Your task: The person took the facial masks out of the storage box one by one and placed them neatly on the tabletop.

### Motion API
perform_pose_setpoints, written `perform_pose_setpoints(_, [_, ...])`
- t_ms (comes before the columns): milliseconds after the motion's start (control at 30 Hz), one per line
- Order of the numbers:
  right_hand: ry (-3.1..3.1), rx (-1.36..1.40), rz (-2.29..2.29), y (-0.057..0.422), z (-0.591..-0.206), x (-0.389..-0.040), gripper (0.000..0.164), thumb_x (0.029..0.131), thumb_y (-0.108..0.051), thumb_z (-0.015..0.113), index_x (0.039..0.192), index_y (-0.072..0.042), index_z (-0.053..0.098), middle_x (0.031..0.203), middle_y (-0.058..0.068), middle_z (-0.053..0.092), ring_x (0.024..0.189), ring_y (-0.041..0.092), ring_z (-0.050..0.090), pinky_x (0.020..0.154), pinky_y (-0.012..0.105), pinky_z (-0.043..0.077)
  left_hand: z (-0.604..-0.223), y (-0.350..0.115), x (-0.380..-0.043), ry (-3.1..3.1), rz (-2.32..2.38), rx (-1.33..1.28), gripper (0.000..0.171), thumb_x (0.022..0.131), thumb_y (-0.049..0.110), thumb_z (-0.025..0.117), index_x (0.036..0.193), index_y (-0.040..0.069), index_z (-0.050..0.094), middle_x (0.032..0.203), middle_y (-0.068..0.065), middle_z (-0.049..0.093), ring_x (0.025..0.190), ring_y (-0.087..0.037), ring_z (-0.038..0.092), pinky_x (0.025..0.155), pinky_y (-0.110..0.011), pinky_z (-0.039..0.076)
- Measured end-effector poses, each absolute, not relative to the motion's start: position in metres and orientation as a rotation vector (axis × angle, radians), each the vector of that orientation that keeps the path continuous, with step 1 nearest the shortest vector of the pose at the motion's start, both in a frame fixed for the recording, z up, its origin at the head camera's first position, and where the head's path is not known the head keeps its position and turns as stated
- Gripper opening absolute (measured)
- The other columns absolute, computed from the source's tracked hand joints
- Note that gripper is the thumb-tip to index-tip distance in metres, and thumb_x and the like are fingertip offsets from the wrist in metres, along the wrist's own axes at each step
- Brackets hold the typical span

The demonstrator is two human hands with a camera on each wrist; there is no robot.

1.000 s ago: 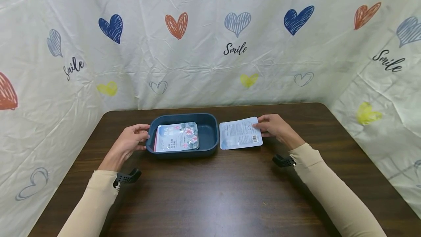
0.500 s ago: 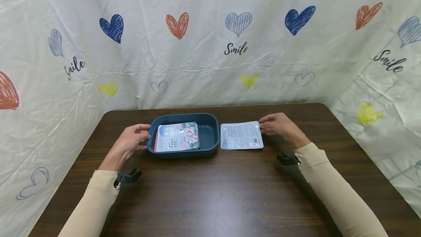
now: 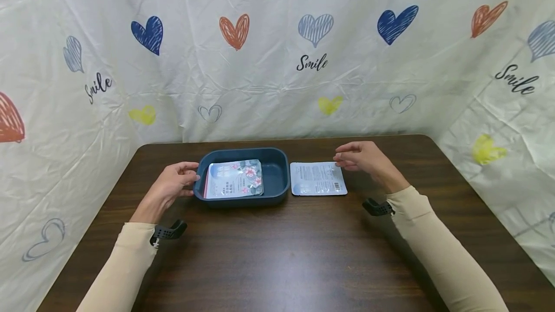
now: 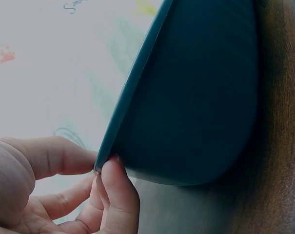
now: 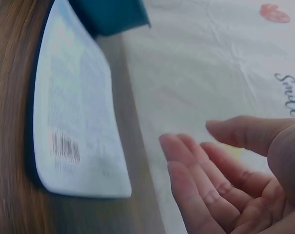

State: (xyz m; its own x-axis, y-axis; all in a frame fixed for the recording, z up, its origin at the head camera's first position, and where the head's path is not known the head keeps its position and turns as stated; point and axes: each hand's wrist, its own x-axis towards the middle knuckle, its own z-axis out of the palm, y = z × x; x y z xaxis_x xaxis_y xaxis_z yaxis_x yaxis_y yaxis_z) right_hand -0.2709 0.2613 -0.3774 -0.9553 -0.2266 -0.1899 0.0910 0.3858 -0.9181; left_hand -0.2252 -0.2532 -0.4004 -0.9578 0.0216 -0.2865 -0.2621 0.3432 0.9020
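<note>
My left hand [image 3: 170,185] pinches the left end of the rim of a dark blue plastic basin [image 3: 275,182]; in the left wrist view thumb and fingers [image 4: 119,192] meet at that rim. Inside the basin lies a floral sheet mask packet [image 3: 234,179], face up, with a red edge showing beneath it. To the basin's right, a light blue sheet mask packet [image 3: 318,178] lies flat, its printed back and barcode upward. Above that packet's far right corner hovers my right hand [image 3: 363,159], holding nothing; the right wrist view shows its fingers [image 5: 186,183] apart from the packet.
Everything stands on a dark brown wooden table [image 3: 277,254], near its far edge. Behind and at both sides hangs a white cloth [image 3: 260,71] printed with hearts and "Smile". A black strap [image 3: 170,230] is on each wrist.
My right hand has let go of the light blue packet, which now lies flat, drawn back to the right, then come back over its corner. The left hand has stayed at the basin.
</note>
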Motion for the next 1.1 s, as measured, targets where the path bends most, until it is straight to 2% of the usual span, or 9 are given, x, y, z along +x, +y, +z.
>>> perform_pose_setpoints(133, [2.303,-0.175,-1.648,0.253,-0.372,-0.27,0.047,0.098,-0.027,0.069,0.134,0.002,0.058,0.124,0.018,0.07,0.111,0.03,0.071,0.093,0.038,0.057,-0.4,-0.254,-0.225,2.347,1.673,-0.211,0.055,0.101,0.011,0.06,0.152,0.004,0.042,0.127,-0.021,0.055,0.105,-0.03,0.061,0.079,-0.03,0.059])
perform_pose_setpoints(267, [2.264,-0.203,-1.665,0.245,-0.37,-0.271,0.046,0.098,-0.027,0.069,0.133,0.0,0.058,0.128,0.022,0.067,0.112,0.031,0.07,0.095,0.041,0.056,-0.399,-0.254,-0.225,2.344,1.673,-0.211,0.055,0.101,0.012,0.06,0.153,0.005,0.042,0.127,-0.021,0.056,0.107,-0.03,0.061,0.08,-0.03,0.059])
perform_pose_setpoints(533, [2.212,-0.239,-1.705,0.227,-0.369,-0.273,0.045,0.097,-0.025,0.069,0.133,0.0,0.059,0.129,0.024,0.066,0.113,0.032,0.07,0.09,0.034,0.058,-0.401,-0.254,-0.226,2.347,1.678,-0.202,0.054,0.1,0.01,0.059,0.152,0.003,0.042,0.127,-0.022,0.055,0.106,-0.031,0.06,0.079,-0.03,0.059])
perform_pose_setpoints(767, [2.167,-0.254,-1.742,0.218,-0.366,-0.272,0.047,0.097,-0.026,0.07,0.135,-0.002,0.058,0.132,0.025,0.064,0.117,0.033,0.068,0.099,0.044,0.053,-0.402,-0.254,-0.227,2.337,1.701,-0.178,0.055,0.099,0.008,0.059,0.151,0.001,0.042,0.117,-0.016,0.056,0.1,-0.029,0.062,0.075,-0.031,0.06])
perform_pose_setpoints(1100, [2.12,-0.298,-1.755,0.2,-0.359,-0.272,0.047,0.096,-0.026,0.071,0.135,-0.003,0.059,0.128,0.019,0.068,0.121,0.037,0.064,0.096,0.039,0.056,-0.403,-0.255,-0.227,2.334,1.69,-0.21,0.055,0.101,0.011,0.058,0.152,0.003,0.042,0.129,-0.023,0.055,0.105,-0.029,0.062,0.079,-0.031,0.06])
